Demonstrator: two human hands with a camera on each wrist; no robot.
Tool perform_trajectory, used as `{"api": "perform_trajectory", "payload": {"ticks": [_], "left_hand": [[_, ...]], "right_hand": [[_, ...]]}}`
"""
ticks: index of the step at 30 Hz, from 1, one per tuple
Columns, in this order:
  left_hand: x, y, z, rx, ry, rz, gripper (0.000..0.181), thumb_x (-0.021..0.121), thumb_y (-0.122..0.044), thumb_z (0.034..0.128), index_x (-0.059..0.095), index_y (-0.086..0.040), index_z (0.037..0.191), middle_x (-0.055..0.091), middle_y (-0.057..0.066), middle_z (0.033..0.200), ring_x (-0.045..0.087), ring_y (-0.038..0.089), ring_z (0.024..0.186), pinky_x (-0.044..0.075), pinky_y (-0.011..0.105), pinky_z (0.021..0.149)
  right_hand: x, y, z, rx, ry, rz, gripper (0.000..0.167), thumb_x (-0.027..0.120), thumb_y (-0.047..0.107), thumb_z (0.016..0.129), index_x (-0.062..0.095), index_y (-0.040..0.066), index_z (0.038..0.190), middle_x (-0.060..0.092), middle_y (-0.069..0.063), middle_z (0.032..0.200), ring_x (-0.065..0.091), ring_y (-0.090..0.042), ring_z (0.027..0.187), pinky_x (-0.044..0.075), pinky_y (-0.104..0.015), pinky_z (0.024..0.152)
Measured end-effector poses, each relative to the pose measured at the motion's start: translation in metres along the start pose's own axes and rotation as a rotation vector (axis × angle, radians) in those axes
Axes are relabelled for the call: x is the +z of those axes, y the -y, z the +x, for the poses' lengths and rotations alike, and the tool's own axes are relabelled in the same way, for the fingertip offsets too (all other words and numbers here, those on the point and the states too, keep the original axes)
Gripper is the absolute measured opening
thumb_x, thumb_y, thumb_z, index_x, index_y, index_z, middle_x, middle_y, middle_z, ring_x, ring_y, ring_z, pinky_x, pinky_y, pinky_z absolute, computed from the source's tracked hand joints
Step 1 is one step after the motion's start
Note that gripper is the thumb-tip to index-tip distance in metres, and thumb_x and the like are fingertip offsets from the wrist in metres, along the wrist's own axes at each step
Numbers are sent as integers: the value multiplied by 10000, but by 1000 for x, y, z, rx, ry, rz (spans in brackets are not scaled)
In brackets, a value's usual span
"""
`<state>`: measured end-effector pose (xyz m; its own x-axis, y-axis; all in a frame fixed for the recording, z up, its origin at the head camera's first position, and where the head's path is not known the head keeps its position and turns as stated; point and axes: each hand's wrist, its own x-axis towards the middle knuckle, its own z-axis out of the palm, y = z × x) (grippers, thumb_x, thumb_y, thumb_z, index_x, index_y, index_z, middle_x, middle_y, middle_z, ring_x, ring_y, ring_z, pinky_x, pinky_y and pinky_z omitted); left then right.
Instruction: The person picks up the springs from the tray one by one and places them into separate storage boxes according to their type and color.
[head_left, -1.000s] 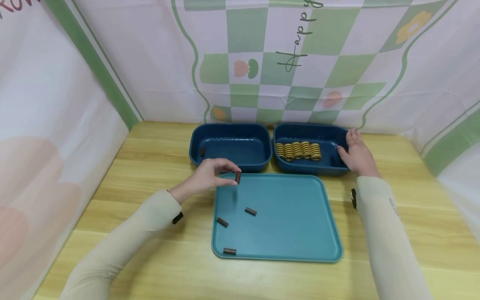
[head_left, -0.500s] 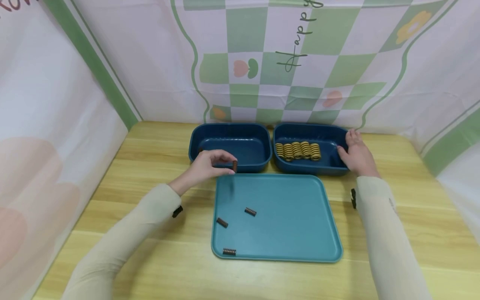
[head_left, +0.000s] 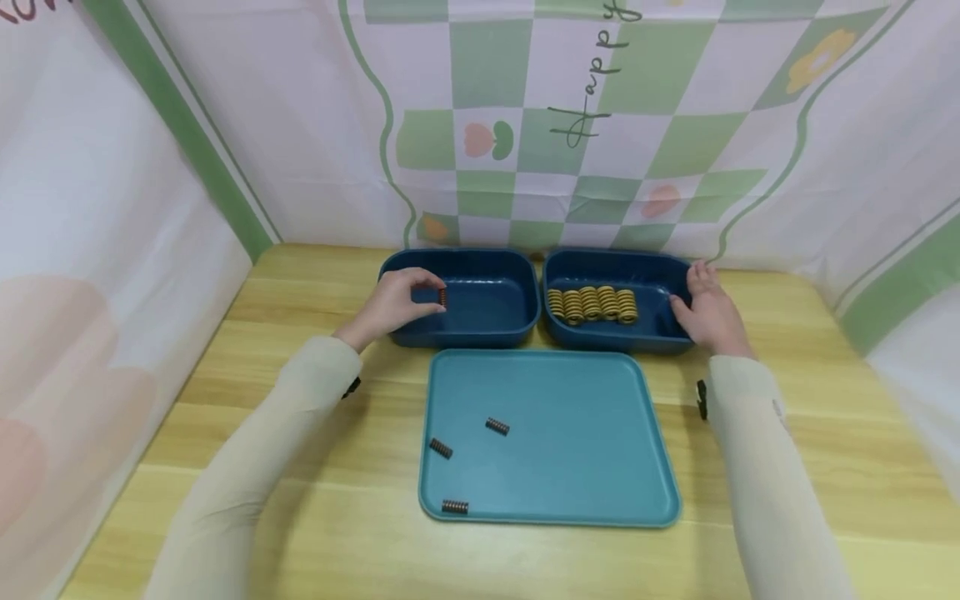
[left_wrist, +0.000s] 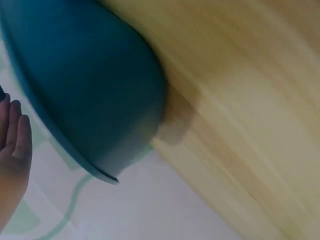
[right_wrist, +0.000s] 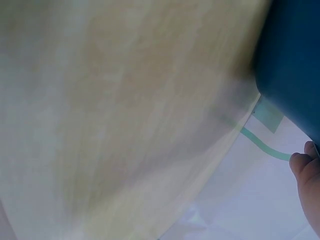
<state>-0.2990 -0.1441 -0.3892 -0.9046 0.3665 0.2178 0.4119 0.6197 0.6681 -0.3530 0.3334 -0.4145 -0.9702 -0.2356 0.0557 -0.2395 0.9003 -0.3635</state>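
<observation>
My left hand (head_left: 392, 307) pinches a small dark brown coil spring (head_left: 442, 297) upright between thumb and fingertips, over the inside of the left blue bin (head_left: 487, 337). In the left wrist view, part of the left hand (left_wrist: 15, 145) shows beside the bin wall (left_wrist: 100, 95). My right hand (head_left: 716, 317) holds the right end of the other blue bin (head_left: 615, 337), its thumb inside the rim. Several yellow coil springs (head_left: 592, 303) stand in a row in that bin. Brown springs lie on the teal tray: one near the middle (head_left: 497, 426), one at left (head_left: 441, 448), one in the front corner (head_left: 454, 507).
The teal tray (head_left: 570, 450) lies in front of both bins on the wooden table (head_left: 345, 533). A patterned cloth (head_left: 495, 83) hangs right behind the bins, and more cloth closes off both sides.
My left hand has carried the brown spring from above the tray's far left corner back and left, into the left bin's opening. The brown spring lying in that bin is now hidden. The right hand stays put.
</observation>
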Motion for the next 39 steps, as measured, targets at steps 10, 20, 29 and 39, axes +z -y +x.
{"api": "perform_trajectory", "payload": {"ticks": [10,20,29,39], "left_hand": [[0,21,26,-62,161,281,240,738,-99,820,683,21,1020,667,130,1014,604,260,990,484,371,866],[9,25,42,-125,281,426,73,742,-99,802,704,-52,842,672,76,857,634,220,819,519,349,752],[14,26,31,-163,337,410,99,734,-86,818,709,-21,887,679,87,872,640,218,836,525,337,752],[13,31,41,-116,314,393,103,747,-94,800,713,-21,864,679,83,847,635,223,840,523,348,758]], "right_hand": [[0,-5,3,-17,-34,-12,656,385,255,1010,108,-180,1415,23,-348,1487,-27,-437,1392,44,-522,1117],[-4,-11,4,-13,-50,-2,665,399,255,1001,112,-175,1419,17,-331,1499,-35,-424,1397,36,-510,1122],[5,-3,1,-23,-26,-3,653,416,232,1002,120,-176,1418,43,-348,1490,1,-459,1386,62,-531,1114],[-1,-3,0,3,-35,-5,654,403,244,1006,109,-164,1424,29,-334,1498,-25,-433,1393,67,-533,1113]]}}
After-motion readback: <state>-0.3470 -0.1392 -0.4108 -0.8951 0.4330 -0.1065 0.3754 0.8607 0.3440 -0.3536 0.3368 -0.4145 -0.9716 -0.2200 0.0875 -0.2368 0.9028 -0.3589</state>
